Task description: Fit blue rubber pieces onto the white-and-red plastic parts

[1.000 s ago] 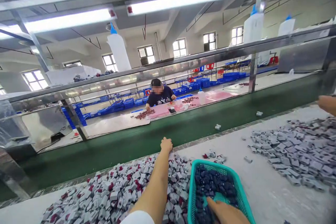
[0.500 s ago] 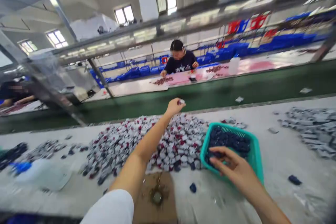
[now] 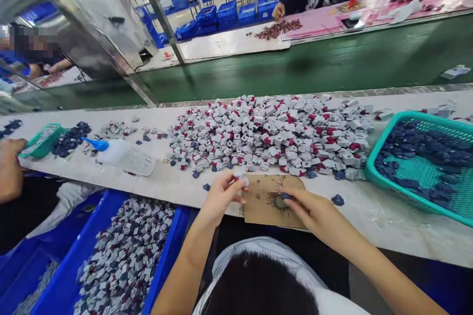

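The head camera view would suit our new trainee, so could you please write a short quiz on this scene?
1. True or false: the teal basket holds dark blue pieces.
2. What lies under the right hand? A) the teal basket B) cardboard C) the crate
3. What colour is the crate at lower left?

Key: 1 true; 2 B; 3 blue.

One left hand [image 3: 221, 198], one right hand [image 3: 314, 211], two teal baskets [image 3: 371, 170], one cardboard sheet [image 3: 258, 211].
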Available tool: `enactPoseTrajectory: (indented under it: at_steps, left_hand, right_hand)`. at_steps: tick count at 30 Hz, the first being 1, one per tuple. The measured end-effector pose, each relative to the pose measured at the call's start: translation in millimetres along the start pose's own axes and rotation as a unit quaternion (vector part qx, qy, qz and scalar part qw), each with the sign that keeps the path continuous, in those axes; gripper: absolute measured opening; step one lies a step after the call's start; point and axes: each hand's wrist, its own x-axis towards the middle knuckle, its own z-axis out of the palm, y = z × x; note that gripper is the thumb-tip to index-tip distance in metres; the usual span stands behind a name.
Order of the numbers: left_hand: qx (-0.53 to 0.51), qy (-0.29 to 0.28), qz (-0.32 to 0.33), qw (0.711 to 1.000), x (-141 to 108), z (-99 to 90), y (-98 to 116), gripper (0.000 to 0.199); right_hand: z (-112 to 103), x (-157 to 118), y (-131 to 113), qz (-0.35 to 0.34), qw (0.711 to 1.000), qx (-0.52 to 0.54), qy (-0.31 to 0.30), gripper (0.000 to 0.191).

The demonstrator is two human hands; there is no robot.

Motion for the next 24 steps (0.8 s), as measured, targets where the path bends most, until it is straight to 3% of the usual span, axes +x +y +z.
enactPoseTrajectory:
  at_steps: [3,7,14,24]
  left_hand:
    - [-0.046,0.020,-0.038,0.998,-7,-8.4,-18,0.044]
    - [-0.087,0.025,-0.069,0.994,-8,-5.6,-28,0.046]
    - [-0.120,-0.005,-0.088,0.989,-6,-2.1,-24,0.035]
    - [-0.128,0.014,-0.082,0.988,-5,-1.7,-17,0.041]
  right_hand:
    - [3,3,6,-0.022,0.998,-0.066,0.011,0.031]
    - [2,10,8,-0.066,0.993,-0.093,0.016,0.028]
    - [7,3,11,-0.057,0.992,-0.088,-0.064,0.019]
    - [9,3,6,-0.043,0.988,-0.106,-0.102,0.021]
